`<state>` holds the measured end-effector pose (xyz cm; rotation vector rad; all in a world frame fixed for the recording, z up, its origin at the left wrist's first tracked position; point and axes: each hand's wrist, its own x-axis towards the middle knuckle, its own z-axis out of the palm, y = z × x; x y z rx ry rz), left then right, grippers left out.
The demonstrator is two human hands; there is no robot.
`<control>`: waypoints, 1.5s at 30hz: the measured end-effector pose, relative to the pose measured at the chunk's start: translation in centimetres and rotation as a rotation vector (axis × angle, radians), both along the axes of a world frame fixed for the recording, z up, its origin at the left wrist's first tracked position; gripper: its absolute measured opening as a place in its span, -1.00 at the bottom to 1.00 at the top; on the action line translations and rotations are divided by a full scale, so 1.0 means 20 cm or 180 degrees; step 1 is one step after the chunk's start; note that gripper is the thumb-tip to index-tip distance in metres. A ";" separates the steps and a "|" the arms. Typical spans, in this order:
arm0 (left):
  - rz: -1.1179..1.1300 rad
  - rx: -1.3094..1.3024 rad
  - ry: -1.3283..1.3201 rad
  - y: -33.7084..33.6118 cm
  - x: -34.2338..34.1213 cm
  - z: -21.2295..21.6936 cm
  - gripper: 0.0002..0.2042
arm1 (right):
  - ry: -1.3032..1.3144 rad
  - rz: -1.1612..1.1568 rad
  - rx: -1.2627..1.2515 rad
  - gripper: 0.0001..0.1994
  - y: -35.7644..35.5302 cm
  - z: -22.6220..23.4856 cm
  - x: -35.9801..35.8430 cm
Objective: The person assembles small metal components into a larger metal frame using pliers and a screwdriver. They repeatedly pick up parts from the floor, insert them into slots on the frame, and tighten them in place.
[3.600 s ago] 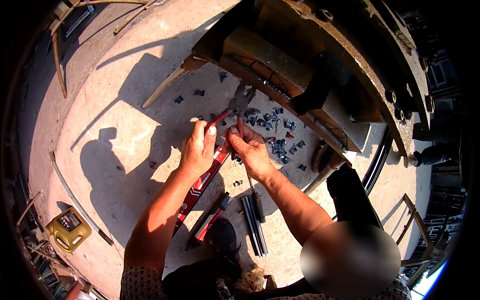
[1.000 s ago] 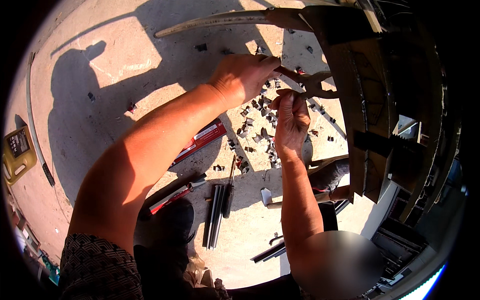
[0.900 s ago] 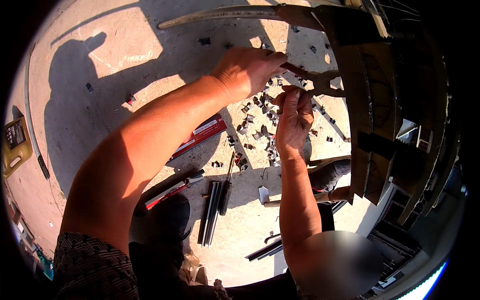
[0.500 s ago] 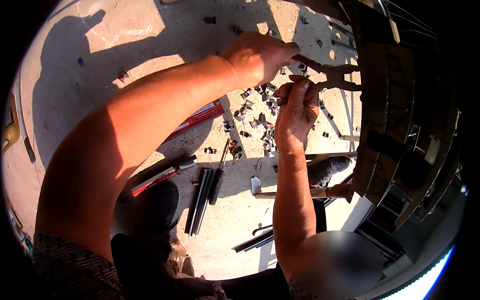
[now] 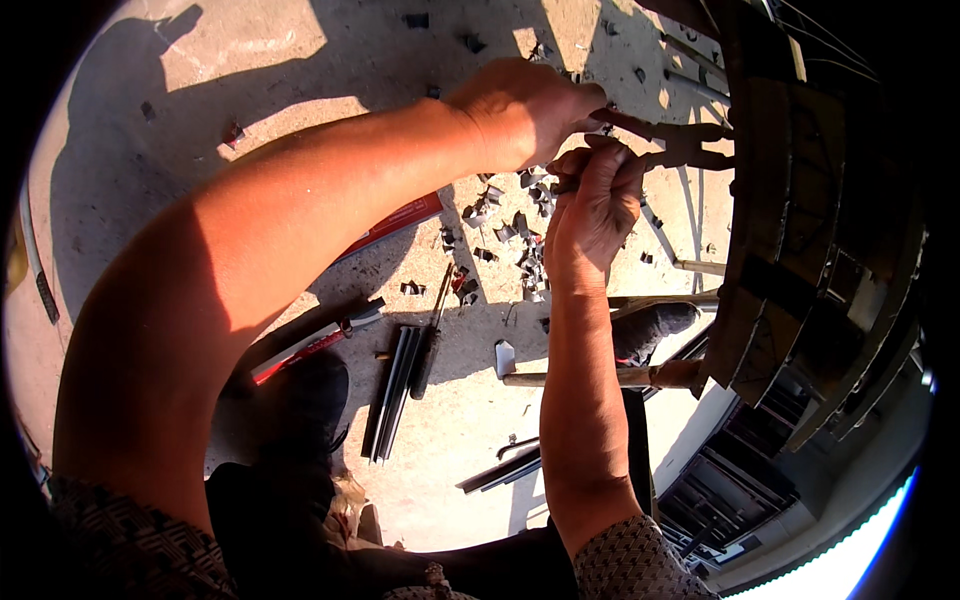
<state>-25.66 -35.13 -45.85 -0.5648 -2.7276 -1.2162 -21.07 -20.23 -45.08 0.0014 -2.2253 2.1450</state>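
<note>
Near the upper middle, my left hand (image 5: 535, 112) is closed round one handle of a pair of dark pliers (image 5: 680, 143). The other handle sits in my right hand (image 5: 597, 205), its fingers curled and thumb pressed on top. The jaws point right and stand a little apart. Their tips reach the edge of a dark, layered wooden and metal structure (image 5: 790, 190), and I cannot tell whether they grip anything there. Below the hands, several small dark cut pieces (image 5: 530, 262) lie scattered on the concrete floor.
Dark channel strips (image 5: 396, 392) lie on the floor beside a thin screwdriver-like tool (image 5: 430, 350). A red flat package (image 5: 405, 218) is partly under my left arm. At lower right, a wooden-handled tool (image 5: 530, 380) lies near my shoe (image 5: 650, 330). More dark strips (image 5: 505, 468) lie below.
The handles have come nearer each other and the plier jaws have narrowed. Both hands have shifted slightly, and the whole view has moved a little.
</note>
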 end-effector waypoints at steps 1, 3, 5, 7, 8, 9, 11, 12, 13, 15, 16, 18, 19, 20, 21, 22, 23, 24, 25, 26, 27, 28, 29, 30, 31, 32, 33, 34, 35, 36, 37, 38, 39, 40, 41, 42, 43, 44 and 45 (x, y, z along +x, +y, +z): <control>-0.0016 0.0002 0.0036 0.00 0.00 0.00 -0.80 | 0.0027 -0.0010 0.0013 -0.75 0.00 0.00 -0.01; -0.0043 0.0002 0.0105 0.01 -0.01 0.01 -0.80 | 0.0079 -0.0026 0.0036 -0.75 0.01 0.01 -0.02; 0.0017 0.0022 0.0063 0.02 -0.01 0.03 -0.81 | 0.0132 -0.0021 -0.0020 -0.75 0.02 -0.01 -0.04; 0.0091 0.0036 0.0039 0.01 -0.02 0.04 -0.82 | 0.0115 0.0048 -0.0185 -0.76 -0.01 0.01 -0.04; 0.0122 0.0054 0.0032 0.00 -0.01 0.05 -0.83 | 0.0147 0.0058 -0.0197 -0.76 -0.02 0.02 -0.04; 0.0143 0.0082 0.0030 0.01 -0.02 0.05 -0.83 | 0.0184 0.0059 -0.0199 -0.77 -0.03 0.03 -0.06; 0.0203 0.0124 0.0083 0.00 -0.03 0.05 -0.83 | 0.0206 0.0032 -0.0211 -0.78 -0.04 0.05 -0.06; 0.0207 0.0167 0.0127 0.02 -0.05 0.06 -0.83 | 0.0209 -0.0021 -0.0195 -0.78 -0.04 0.06 -0.08; 0.0166 0.0145 0.0079 0.03 -0.07 0.06 -0.82 | 0.0213 -0.0077 -0.0182 -0.78 -0.04 0.07 -0.09; 0.0054 0.0091 0.0012 0.05 -0.08 0.08 -0.80 | 0.0284 -0.0083 -0.0162 -0.78 0.02 0.05 -0.11; 0.0098 0.0116 0.0042 0.04 -0.09 0.09 -0.81 | 0.0364 -0.0058 -0.0175 -0.78 0.02 0.05 -0.13; 0.0137 0.0188 0.0114 0.04 -0.09 0.08 -0.83 | 0.0349 -0.0128 0.0061 -0.76 0.04 0.04 -0.13; 0.0152 0.0201 0.0157 0.04 -0.09 0.09 -0.85 | 0.0319 -0.0196 0.0093 -0.75 0.03 0.05 -0.13; 0.0160 0.0216 0.0197 0.05 -0.09 0.09 -0.86 | 0.0286 -0.0271 0.0124 -0.74 0.04 0.07 -0.14; 0.0163 0.0313 0.0166 0.05 -0.08 0.10 -0.87 | 0.0246 -0.0273 0.0261 -0.74 0.04 0.09 -0.13; 0.0164 0.0338 0.0269 0.06 -0.08 0.10 -0.87 | 0.0226 -0.0276 0.0286 -0.74 0.04 0.11 -0.13; 0.0183 0.0458 0.0317 0.07 -0.08 0.11 -0.88 | 0.0282 -0.0292 0.0232 -0.75 0.04 0.13 -0.13; 0.0195 0.0579 0.0337 0.09 -0.08 0.11 -0.89 | 0.0314 -0.0313 0.0182 -0.76 0.05 0.14 -0.13; 0.0179 0.0615 0.0324 0.11 -0.08 0.10 -0.89 | 0.0399 -0.0333 0.0207 -0.76 0.06 0.14 -0.13; 0.0169 0.0651 0.0310 0.13 -0.08 0.10 -0.89 | 0.0483 -0.0348 0.0233 -0.77 0.07 0.14 -0.13; 0.0175 0.0672 0.0306 0.14 -0.08 0.10 -0.90 | 0.0575 -0.0348 0.0245 -0.77 0.08 0.13 -0.13; 0.0158 0.0688 0.0310 0.15 -0.07 0.12 -0.89 | 0.0461 -0.0365 0.0176 -0.77 0.13 0.10 -0.13; 0.0147 0.0704 0.0316 0.17 -0.07 0.13 -0.89 | 0.0349 -0.0376 0.0104 -0.76 0.19 0.06 -0.14; 0.0153 0.0708 0.0308 0.17 -0.07 0.14 -0.89 | 0.0358 -0.0417 0.0193 -0.76 0.20 0.06 -0.13; 0.0146 0.0675 0.0260 0.17 -0.07 0.15 -0.89 | 0.0369 -0.0454 0.0284 -0.75 0.22 0.06 -0.13; 0.0145 0.0728 0.0289 0.17 -0.08 0.16 -0.89 | 0.0384 -0.0488 0.0376 -0.73 0.23 0.06 -0.12; 0.0148 0.0773 0.0314 0.17 -0.08 0.17 -0.88 | 0.0582 -0.0566 0.0724 -0.73 0.19 0.10 -0.12; 0.0154 0.0820 0.0340 0.17 -0.08 0.17 -0.88 | 0.0776 -0.0643 0.1076 -0.74 0.17 0.12 -0.13; 0.0166 0.0760 0.0380 0.16 -0.08 0.18 -0.88 | 0.0316 -0.0367 0.1336 -0.62 0.23 0.07 -0.12; 0.0176 0.0712 0.0418 0.16 -0.08 0.18 -0.87 | -0.0118 -0.0059 0.1649 -0.49 0.29 0.03 -0.11; 0.0187 0.0663 0.0460 0.16 -0.09 0.18 -0.87 | -0.0034 -0.0055 0.1580 -0.49 0.31 0.00 -0.11; 0.0197 0.0622 0.0478 0.16 -0.09 0.19 -0.86 | 0.0052 -0.0050 0.1513 -0.48 0.33 -0.03 -0.10; 0.0213 0.0574 0.0489 0.16 -0.09 0.19 -0.86 | 0.0131 -0.0038 0.1441 -0.48 0.32 -0.04 -0.10; 0.0230 0.0530 0.0501 0.16 -0.09 0.20 -0.86 | 0.0211 -0.0026 0.1372 -0.47 0.32 -0.04 -0.09; 0.0244 0.0540 0.0536 0.16 -0.09 0.20 -0.86 | 0.0537 -0.0134 0.2530 -0.48 0.33 -0.04 -0.08; 0.0268 0.0541 0.0560 0.15 -0.09 0.21 -0.86 | 0.0853 -0.0367 0.3673 -0.50 0.32 -0.03 -0.06; 0.0306 0.0526 0.0582 0.14 -0.09 0.21 -0.86 | 0.1406 -0.0730 0.6023 -0.52 0.29 0.05 -0.03; 0.0327 0.0466 0.0579 0.13 -0.09 0.20 -0.86 | 0.1952 -0.1124 0.8369 -0.54 0.26 0.09 -0.02; 0.0328 0.0432 0.0582 0.14 -0.09 0.20 -0.85 | 0.1991 -0.1115 0.8486 -0.52 0.27 0.11 -0.02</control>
